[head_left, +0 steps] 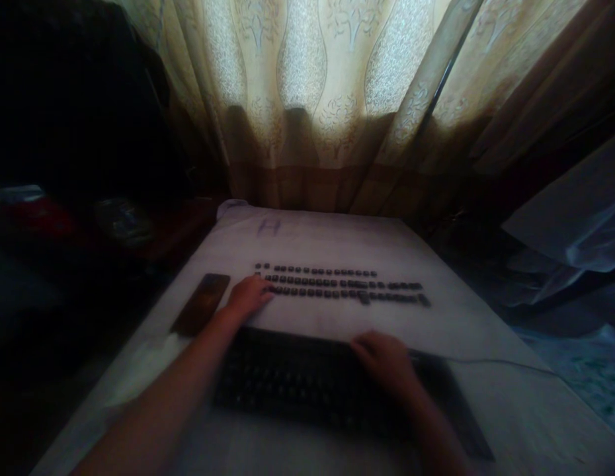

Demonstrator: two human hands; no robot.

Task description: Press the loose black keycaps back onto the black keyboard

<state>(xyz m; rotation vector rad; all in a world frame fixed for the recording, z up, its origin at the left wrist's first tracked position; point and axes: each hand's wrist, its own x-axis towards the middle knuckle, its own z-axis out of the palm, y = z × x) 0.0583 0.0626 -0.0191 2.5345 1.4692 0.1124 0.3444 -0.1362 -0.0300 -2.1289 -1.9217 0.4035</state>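
Note:
A black keyboard (287,380) lies across the near part of the cloth-covered table, with many of its keys off. Beyond it, loose black keycaps (327,281) are laid out in several rows. My left hand (248,295) is at the left end of the nearest row, its thumb and fingertips closed around a keycap (271,289). At the keyboard's back edge, right of its middle, my right hand (384,357) rests with curled fingers against it. Motion blur softens the right fingertips and the keyboard's near side.
A dark smartphone (202,304) lies left of my left hand. The keyboard's cable (506,361) runs off to the right. White cloth (312,238) covers the table, and a patterned curtain (297,132) hangs behind it. A large dark shape (74,106) stands at the left.

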